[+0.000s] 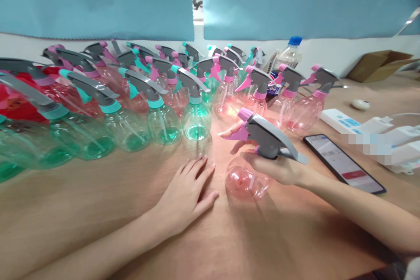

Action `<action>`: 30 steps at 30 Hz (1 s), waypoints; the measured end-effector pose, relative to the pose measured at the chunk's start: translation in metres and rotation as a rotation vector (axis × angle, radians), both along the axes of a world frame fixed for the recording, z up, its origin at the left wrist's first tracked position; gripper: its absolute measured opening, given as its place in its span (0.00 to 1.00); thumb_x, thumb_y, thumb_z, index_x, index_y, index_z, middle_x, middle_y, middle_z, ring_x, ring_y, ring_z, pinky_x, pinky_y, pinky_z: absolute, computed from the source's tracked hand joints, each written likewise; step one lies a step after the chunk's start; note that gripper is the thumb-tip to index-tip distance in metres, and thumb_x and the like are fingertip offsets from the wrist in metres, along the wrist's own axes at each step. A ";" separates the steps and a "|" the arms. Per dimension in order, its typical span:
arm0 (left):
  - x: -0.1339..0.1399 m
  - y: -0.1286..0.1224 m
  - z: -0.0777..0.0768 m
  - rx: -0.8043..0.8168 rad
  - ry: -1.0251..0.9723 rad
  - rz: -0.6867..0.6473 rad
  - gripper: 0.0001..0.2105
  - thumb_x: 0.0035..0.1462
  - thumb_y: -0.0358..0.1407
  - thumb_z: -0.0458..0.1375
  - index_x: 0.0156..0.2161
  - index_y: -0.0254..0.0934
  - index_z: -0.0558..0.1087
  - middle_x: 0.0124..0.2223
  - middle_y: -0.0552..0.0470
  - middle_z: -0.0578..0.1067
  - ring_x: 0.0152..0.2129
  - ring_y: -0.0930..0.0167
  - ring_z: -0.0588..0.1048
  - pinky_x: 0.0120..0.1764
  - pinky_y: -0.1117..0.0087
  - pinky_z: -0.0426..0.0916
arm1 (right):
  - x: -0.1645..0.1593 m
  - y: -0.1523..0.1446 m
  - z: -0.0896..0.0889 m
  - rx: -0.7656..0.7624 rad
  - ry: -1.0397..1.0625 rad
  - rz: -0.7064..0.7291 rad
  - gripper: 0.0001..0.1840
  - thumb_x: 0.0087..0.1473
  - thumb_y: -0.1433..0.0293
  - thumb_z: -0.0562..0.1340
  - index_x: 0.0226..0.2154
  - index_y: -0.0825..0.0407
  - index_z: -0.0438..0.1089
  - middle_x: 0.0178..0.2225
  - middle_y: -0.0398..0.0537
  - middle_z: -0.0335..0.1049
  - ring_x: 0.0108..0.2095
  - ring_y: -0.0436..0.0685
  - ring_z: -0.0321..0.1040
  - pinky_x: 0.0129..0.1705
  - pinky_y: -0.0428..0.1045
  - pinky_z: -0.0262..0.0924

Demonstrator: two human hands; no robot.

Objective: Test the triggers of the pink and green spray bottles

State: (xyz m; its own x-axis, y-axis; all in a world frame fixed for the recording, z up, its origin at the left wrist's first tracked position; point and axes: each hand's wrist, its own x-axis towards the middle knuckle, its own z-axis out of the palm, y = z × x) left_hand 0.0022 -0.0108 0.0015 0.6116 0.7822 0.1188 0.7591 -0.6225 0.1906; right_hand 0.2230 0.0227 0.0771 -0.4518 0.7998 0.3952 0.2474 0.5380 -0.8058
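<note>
My right hand (282, 168) is wrapped round the neck of a clear pink spray bottle (243, 183), just below its grey and pink spray head (267, 133). The bottle leans slightly, its base at or close to the tabletop; I cannot tell whether it touches. The index finger stretches out past the pink trigger. To the left of this bottle, my left hand (183, 192) lies flat on the table with its fingers out, holding nothing. Beyond it stands a green spray bottle (197, 120) with a turquoise collar.
Several green spray bottles (127, 129) line the left, with pink ones (305, 111) behind and to the right. A phone (344, 164) lies right of my right hand, near a white power strip (341, 120). A blue-capped bottle (290, 54) and cardboard box (377, 65) stand farther back.
</note>
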 end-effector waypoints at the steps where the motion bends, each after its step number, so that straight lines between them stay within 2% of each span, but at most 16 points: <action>1: 0.000 0.000 0.000 0.001 -0.003 -0.001 0.25 0.62 0.43 0.53 0.60 0.31 0.63 0.62 0.35 0.63 0.58 0.54 0.61 0.57 0.49 0.58 | 0.000 0.000 0.000 0.004 -0.009 -0.005 0.30 0.42 0.80 0.53 0.49 0.46 0.67 0.36 0.44 0.74 0.35 0.53 0.73 0.35 0.47 0.70; 4: 0.000 0.001 -0.001 0.005 -0.010 -0.003 0.25 0.62 0.43 0.53 0.60 0.30 0.63 0.61 0.35 0.63 0.58 0.53 0.61 0.57 0.48 0.58 | 0.001 0.001 0.000 0.024 -0.024 0.000 0.30 0.42 0.80 0.52 0.49 0.46 0.66 0.34 0.42 0.73 0.34 0.52 0.72 0.35 0.46 0.69; 7: 0.000 0.001 -0.001 0.005 -0.004 -0.003 0.24 0.62 0.43 0.53 0.59 0.30 0.63 0.61 0.35 0.63 0.58 0.53 0.61 0.56 0.48 0.58 | 0.000 0.002 0.004 0.064 -0.053 -0.002 0.25 0.43 0.77 0.52 0.45 0.47 0.68 0.28 0.42 0.70 0.31 0.53 0.71 0.31 0.46 0.68; 10: 0.000 0.001 -0.001 0.008 0.005 -0.001 0.24 0.63 0.43 0.52 0.60 0.31 0.63 0.61 0.35 0.63 0.58 0.53 0.61 0.56 0.48 0.58 | -0.002 0.001 0.008 0.125 -0.101 -0.063 0.18 0.43 0.76 0.52 0.37 0.47 0.68 0.17 0.37 0.59 0.23 0.51 0.65 0.26 0.45 0.64; 12: 0.000 0.001 -0.001 0.010 0.007 0.002 0.24 0.63 0.43 0.52 0.60 0.31 0.63 0.61 0.35 0.63 0.58 0.54 0.61 0.56 0.48 0.58 | -0.002 0.001 0.010 0.136 -0.117 -0.103 0.12 0.42 0.75 0.53 0.31 0.47 0.66 0.15 0.35 0.52 0.18 0.49 0.58 0.22 0.45 0.60; 15: 0.000 0.001 -0.001 0.015 0.002 0.001 0.24 0.63 0.43 0.52 0.60 0.31 0.63 0.61 0.35 0.63 0.58 0.54 0.61 0.56 0.49 0.58 | -0.001 -0.001 0.010 0.089 -0.112 -0.120 0.07 0.41 0.73 0.53 0.28 0.48 0.60 0.19 0.37 0.58 0.16 0.47 0.53 0.19 0.45 0.55; 19: 0.000 0.002 -0.001 0.018 -0.006 -0.004 0.24 0.63 0.43 0.52 0.60 0.32 0.63 0.61 0.35 0.63 0.58 0.55 0.61 0.57 0.48 0.58 | 0.000 -0.002 0.006 0.059 -0.075 -0.106 0.06 0.41 0.73 0.52 0.27 0.48 0.57 0.27 0.40 0.63 0.21 0.49 0.59 0.24 0.46 0.58; 27: -0.001 0.001 -0.002 0.030 -0.016 -0.001 0.24 0.63 0.44 0.52 0.59 0.33 0.63 0.61 0.36 0.64 0.58 0.55 0.62 0.56 0.49 0.58 | 0.001 -0.002 0.006 0.033 -0.081 -0.136 0.07 0.40 0.73 0.53 0.27 0.49 0.60 0.23 0.39 0.59 0.19 0.48 0.54 0.20 0.45 0.54; 30: -0.001 0.002 -0.003 0.031 -0.011 -0.001 0.24 0.63 0.43 0.52 0.59 0.32 0.63 0.61 0.36 0.64 0.58 0.55 0.62 0.56 0.49 0.58 | -0.001 -0.002 0.008 0.013 -0.070 -0.123 0.11 0.40 0.74 0.53 0.30 0.48 0.64 0.19 0.37 0.56 0.17 0.47 0.52 0.21 0.44 0.57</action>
State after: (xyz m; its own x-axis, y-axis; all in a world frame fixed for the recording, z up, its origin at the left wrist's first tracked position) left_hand 0.0016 -0.0093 -0.0012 0.6106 0.7777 0.1496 0.7566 -0.6287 0.1796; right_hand 0.2220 0.0206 0.0851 -0.3774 0.8461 0.3764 0.3677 0.5100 -0.7777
